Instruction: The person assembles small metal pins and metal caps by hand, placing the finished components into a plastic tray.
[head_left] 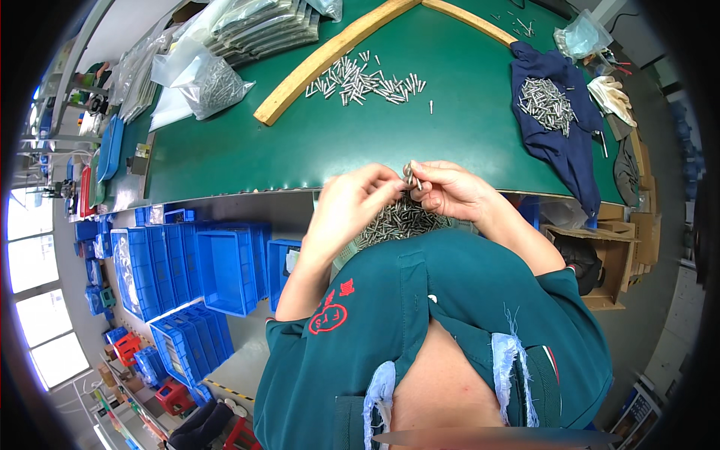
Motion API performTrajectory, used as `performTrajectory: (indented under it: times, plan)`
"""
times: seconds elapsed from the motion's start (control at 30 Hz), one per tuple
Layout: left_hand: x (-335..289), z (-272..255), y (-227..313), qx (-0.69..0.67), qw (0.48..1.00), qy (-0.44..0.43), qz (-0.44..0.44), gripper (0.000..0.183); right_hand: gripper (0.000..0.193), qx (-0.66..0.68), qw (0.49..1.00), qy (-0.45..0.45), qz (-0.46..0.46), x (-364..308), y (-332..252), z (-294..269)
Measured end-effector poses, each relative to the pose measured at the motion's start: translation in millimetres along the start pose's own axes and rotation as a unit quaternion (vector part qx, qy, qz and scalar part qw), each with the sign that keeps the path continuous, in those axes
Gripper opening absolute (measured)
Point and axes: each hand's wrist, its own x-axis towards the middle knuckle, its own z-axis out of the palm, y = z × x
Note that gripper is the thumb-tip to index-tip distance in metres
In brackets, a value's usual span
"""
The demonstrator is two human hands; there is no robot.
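My left hand (351, 201) and my right hand (454, 193) meet at the table's near edge, fingertips almost together. Small shiny metal parts (409, 178) are pinched in my right fingers; their exact kind is too small to tell. The left thumb and fingers close together right beside them, and what they grip, if anything, is hidden. Just below both hands sits a heap of small metal pins (401, 223) in a light green container, partly covered by my hands. Farther off, a loose scatter of similar metal pins (360, 82) lies on the green table (285, 161).
Wooden strips (330, 56) form an angled border behind the scattered pins. At the right, a dark blue cloth (551, 161) carries another pin pile (547, 105). A plastic bag of parts (214, 84) and stacked packets (262, 34) stand far left. Blue crates (229, 270) are below left.
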Motion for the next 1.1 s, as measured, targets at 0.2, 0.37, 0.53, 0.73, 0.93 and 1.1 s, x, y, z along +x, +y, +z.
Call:
performTrajectory:
  times: [0.2, 0.37, 0.53, 0.73, 0.93, 1.1]
  plan:
    - [1, -14, -1, -0.017, 0.999, 0.045, -0.005, 0.018, 0.025, -0.414, 0.907, 0.055, -0.056, -14, -4, 17]
    - [2, -12, -9, -0.045, 0.998, 0.040, 0.005, 0.018, 0.029, -0.290, 0.943, 0.088, -0.140, -24, -25, 5]
    - [-5, -19, -16, -0.036, 0.996, 0.078, 0.002, 0.018, 0.023, -0.324, 0.814, 0.272, -0.399, -64, -76, -13]
    - [-1, -21, -16, -0.038, 0.996, 0.085, -0.005, 0.017, 0.030, -0.530, 0.456, 0.479, -0.531, -117, -142, -40]
    - [20, -17, -21, -0.006, 0.995, 0.096, 0.033, 0.020, 0.024, -0.500, 0.585, 0.369, -0.521, -89, -123, -13]
    - [71, -5, -18, 0.194, 0.965, 0.119, 0.132, 0.019, 0.023, -0.716, 0.546, 0.275, -0.338, -31, -92, -18]
